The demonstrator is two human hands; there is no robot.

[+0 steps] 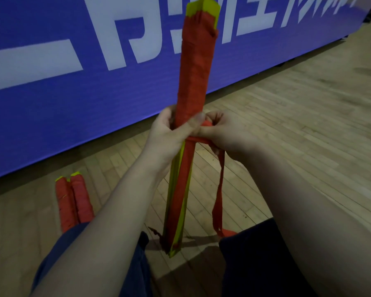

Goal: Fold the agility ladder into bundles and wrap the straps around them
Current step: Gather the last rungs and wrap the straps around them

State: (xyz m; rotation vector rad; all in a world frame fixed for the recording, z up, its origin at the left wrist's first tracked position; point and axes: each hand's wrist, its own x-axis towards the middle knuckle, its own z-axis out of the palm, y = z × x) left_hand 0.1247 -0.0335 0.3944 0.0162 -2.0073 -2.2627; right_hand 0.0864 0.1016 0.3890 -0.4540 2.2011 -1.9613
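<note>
A bundle of yellow ladder rungs [194,67] stands upright between my knees, its lower end on the floor. Red strap is wound tightly around its upper half. My left hand [169,129] grips the bundle at its middle, thumb across the front. Beside it, my right hand [221,131] pinches the red strap [220,185] against the bundle. A loose length of strap hangs from that hand down to the floor. The lower half of the bundle shows bare yellow rungs with one red strip running along them.
Two wrapped red bundles [73,200] lie side by side on the wooden floor [287,125] at my left knee. A blue banner with white lettering [73,61] stands along the floor just behind. My legs in dark blue shorts [255,260] frame the bundle.
</note>
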